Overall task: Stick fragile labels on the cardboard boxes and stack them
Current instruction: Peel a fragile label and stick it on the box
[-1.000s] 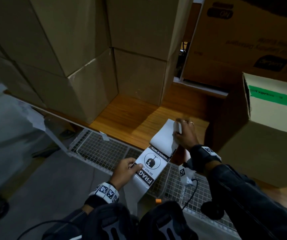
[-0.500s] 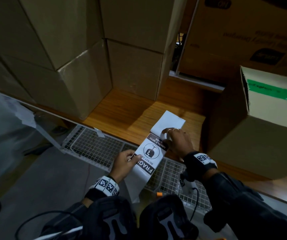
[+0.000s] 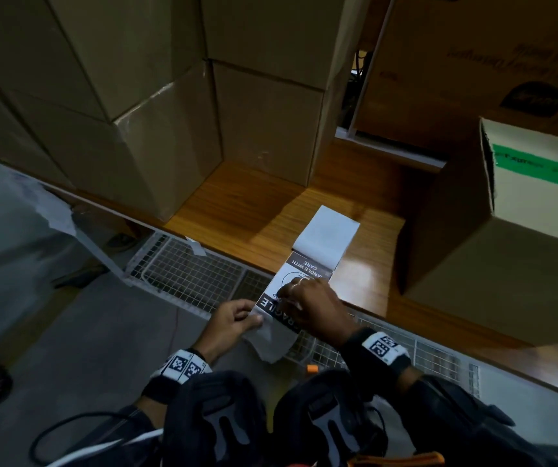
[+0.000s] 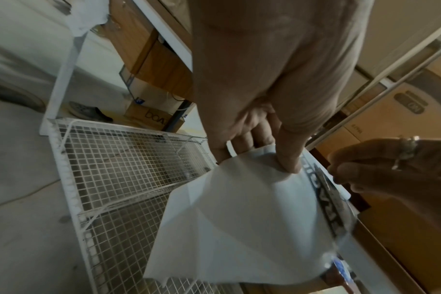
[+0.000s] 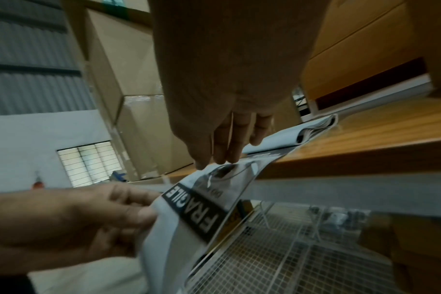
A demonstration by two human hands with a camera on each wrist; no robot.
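A: Nearest the body, what is the left hand (image 3: pixel 234 320) doing?

B: It is pinching the blank white backing paper (image 4: pixel 239 218) between thumb and curled fingers, just below the black FRAGILE band. The paper is hanging down past the thumb, over the white wire-mesh rack (image 3: pixel 183 274).

A: And the right hand (image 3: pixel 314 308)?

B: It is lying on the fragile label (image 5: pixel 202 206), fingers held close together and pointing down. Their tips are touching the printed face near the round symbol, above the FRAGILE band. Whether the thumb is gripping the sheet's edge from beneath, I cannot tell. A ring is showing on one finger.

A: Where is the label sitting overall?

B: It is bridging the edge of the wooden shelf (image 3: pixel 247 210), its lower part arching out in the air between the two hands. Its upper end is running back onto the shelf, joining a folded stack of labels (image 3: pixel 330 235) lying flat there.

A: Farther back?

B: Plain cardboard boxes (image 3: pixel 156 106) are standing stacked on the shelf at left and centre. A box with green tape (image 3: pixel 493 237) is sitting to the right, apart from the label stack.
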